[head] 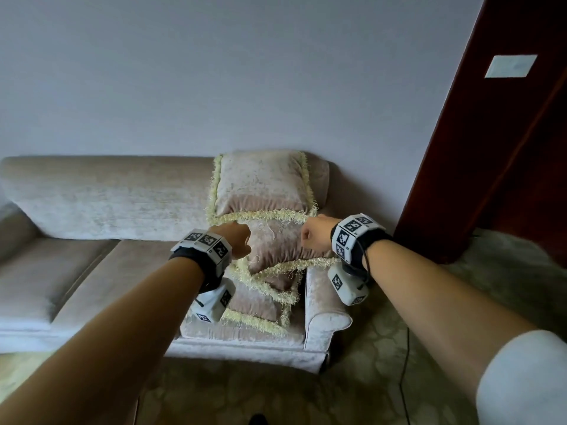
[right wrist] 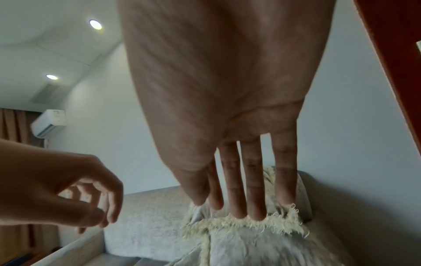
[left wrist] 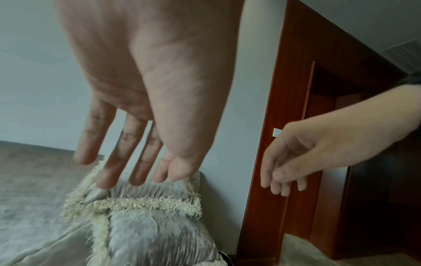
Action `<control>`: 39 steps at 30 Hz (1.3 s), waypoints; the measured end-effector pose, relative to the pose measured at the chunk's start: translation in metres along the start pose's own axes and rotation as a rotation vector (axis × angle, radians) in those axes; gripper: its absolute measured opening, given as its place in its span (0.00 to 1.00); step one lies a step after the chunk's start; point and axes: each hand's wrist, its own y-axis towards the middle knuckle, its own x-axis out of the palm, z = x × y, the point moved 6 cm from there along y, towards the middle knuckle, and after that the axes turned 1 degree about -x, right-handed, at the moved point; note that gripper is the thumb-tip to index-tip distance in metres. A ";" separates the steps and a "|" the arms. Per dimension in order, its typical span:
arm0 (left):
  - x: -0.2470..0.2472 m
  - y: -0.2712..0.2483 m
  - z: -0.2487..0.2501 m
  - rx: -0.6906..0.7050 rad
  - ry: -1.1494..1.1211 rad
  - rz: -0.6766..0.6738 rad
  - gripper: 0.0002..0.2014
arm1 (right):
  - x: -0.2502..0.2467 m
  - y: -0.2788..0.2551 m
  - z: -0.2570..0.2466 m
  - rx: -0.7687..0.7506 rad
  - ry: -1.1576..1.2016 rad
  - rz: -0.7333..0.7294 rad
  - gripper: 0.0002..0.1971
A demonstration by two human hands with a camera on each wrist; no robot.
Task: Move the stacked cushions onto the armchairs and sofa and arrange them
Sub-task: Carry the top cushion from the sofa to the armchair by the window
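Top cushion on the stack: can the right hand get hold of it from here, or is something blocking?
Probably yes. The right hand hangs open at the right edge of the stack, its fingers pointing down at the fringe of the top cushion. Nothing lies between them; the left hand is clear on the other side.

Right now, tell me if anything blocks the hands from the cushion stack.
Nothing visible does. The left hand and right hand reach open toward the upper cushion leaning on the sofa backrest.

Head camera looks down from standing height at the sofa (head: pixel 92 210); both wrist cameras (very close, along outstretched fingers) share the cushions (left wrist: pixel 145 225) at 12 o'clock.
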 end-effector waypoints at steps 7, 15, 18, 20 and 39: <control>-0.038 0.129 -0.060 0.040 -0.035 0.061 0.13 | -0.059 0.113 0.030 0.124 -0.040 0.009 0.14; 0.001 0.234 -0.082 0.099 -0.038 -0.055 0.12 | -0.056 0.206 0.064 0.223 -0.081 -0.034 0.12; 0.002 0.274 -0.087 0.107 -0.056 -0.070 0.15 | -0.057 0.242 0.077 0.201 -0.087 -0.072 0.10; 0.002 0.302 -0.092 0.100 -0.061 -0.069 0.15 | -0.060 0.268 0.088 0.188 -0.088 -0.079 0.08; 0.117 0.464 -0.088 0.073 -0.100 -0.231 0.29 | 0.056 0.452 0.145 -0.029 -0.053 -0.193 0.31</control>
